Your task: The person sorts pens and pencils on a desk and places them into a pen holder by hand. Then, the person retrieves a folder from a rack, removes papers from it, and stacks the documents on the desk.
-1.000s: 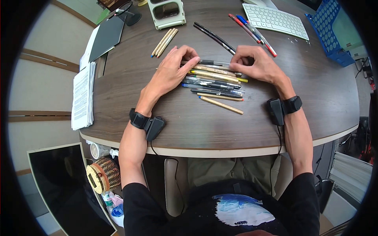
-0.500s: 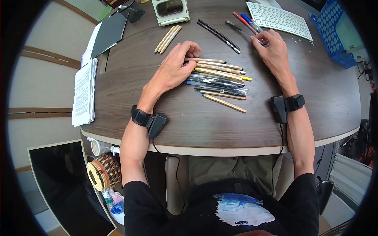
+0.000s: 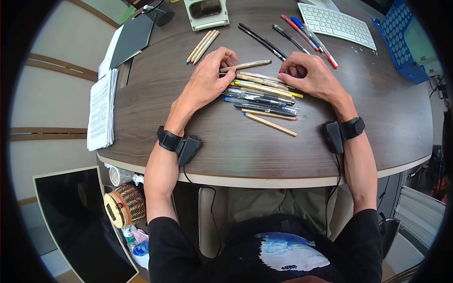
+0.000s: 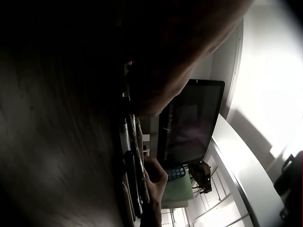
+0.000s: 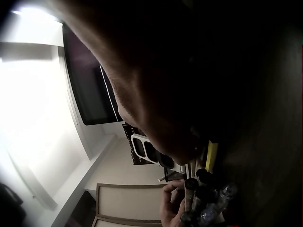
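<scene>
Pencils and pens lie side by side in a loose bundle [image 3: 264, 92]. My left hand [image 3: 204, 80] rests at its left end, fingers loosely bent, thumb by the ends. One wooden pencil [image 3: 250, 65] slants away from that hand at the bundle's far side, its tip pointing right. At the bundle's right end, my right hand [image 3: 314, 78] has thumb and index finger curled at the end of a wooden pencil [image 3: 259, 77]; the contact is partly hidden. The left wrist view shows the right hand [image 4: 155, 177] beside the pens; the left hand's fingers [image 5: 173, 203] appear in the right wrist view.
Three wooden pencils [image 3: 203, 47] lie at the back left, two black pens [image 3: 262, 41] at the back centre. A grey-black pen [image 3: 289, 37] is beside red and blue pens [image 3: 309, 35]. Around them are a keyboard [image 3: 337, 26], a blue holder [image 3: 396, 42] and papers [image 3: 101, 111].
My right hand carried a grey-black pen up and right, left it near the red and blue pens, and came back to the bundle. The far pencil's right end has swung away from the bundle.
</scene>
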Motion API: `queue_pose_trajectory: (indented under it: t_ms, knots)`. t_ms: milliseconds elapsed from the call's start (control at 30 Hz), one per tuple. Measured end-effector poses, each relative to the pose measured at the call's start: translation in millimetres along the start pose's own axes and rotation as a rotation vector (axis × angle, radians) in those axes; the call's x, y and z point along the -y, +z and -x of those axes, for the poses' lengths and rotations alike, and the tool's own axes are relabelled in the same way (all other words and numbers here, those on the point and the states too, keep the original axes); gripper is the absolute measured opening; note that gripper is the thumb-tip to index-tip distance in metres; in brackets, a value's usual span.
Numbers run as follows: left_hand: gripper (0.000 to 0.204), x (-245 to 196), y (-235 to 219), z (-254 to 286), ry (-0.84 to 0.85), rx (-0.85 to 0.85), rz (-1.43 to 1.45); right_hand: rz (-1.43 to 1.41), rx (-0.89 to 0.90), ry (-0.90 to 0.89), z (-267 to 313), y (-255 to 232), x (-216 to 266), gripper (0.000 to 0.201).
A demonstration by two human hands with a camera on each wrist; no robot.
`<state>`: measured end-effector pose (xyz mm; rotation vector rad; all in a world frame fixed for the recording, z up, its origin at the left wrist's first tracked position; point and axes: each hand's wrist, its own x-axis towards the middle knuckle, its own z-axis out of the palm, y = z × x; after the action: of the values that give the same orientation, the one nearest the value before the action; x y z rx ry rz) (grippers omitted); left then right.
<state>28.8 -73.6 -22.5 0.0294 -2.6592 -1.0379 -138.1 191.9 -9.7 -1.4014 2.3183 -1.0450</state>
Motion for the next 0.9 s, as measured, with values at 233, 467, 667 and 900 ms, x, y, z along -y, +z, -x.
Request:
queue_pose_trajectory:
  t_ms: [233,467,667,900]
  knots:
    - [0.019,6.1,-6.2,-2.0,0.028,-0.165,-0.292,-0.006,0.056,-0.011,1.1,-4.0,2.9,0.027]
    - [0.02,11.3,-9.2,-0.7,-0.141,-0.226,-0.402,-0.042,0.062,-0.089,1.2,-3.8,-0.4,0.025]
    - [0.019,2.6,-5.8,-1.8,0.164,-0.224,-0.309,-0.052,0.016,-0.005,1.4,3.3,-1.0,0.019]
    - [0.017,-3.2,1.0,-1.2,0.18,0.003,-0.178,-0.102,-0.062,-0.005,-1.1,10.3,2.4,0.018]
